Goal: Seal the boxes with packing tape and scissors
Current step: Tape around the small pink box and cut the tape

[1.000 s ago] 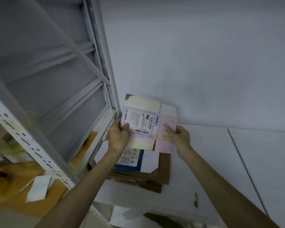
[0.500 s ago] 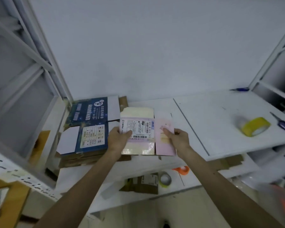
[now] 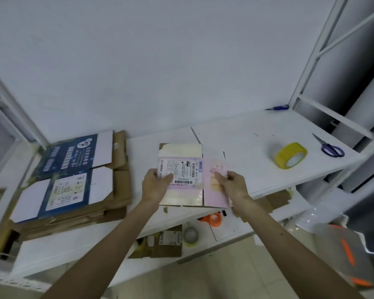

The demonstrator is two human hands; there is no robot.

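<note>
Holding the flat box (image 3: 188, 169) by its side edges, my left hand (image 3: 157, 183) and right hand (image 3: 232, 185) stay apart, each pinching it thumb-on-top over the shelf (image 3: 235, 139), ready, I judge, to fold it up before sealing. Tape (image 3: 290, 155) and scissors (image 3: 330, 147) lie right of my right hand, path unblocked. A carton stack (image 3: 73, 175) crowds the left; spare rolls (image 3: 190, 235) sit below.

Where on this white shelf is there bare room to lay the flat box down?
Bare shelf lies between the flat box and the yellow tape roll, and behind the roll toward the wall, up to the blue pen. The left end is crowded with the carton stack; scissors take the right edge.
</note>
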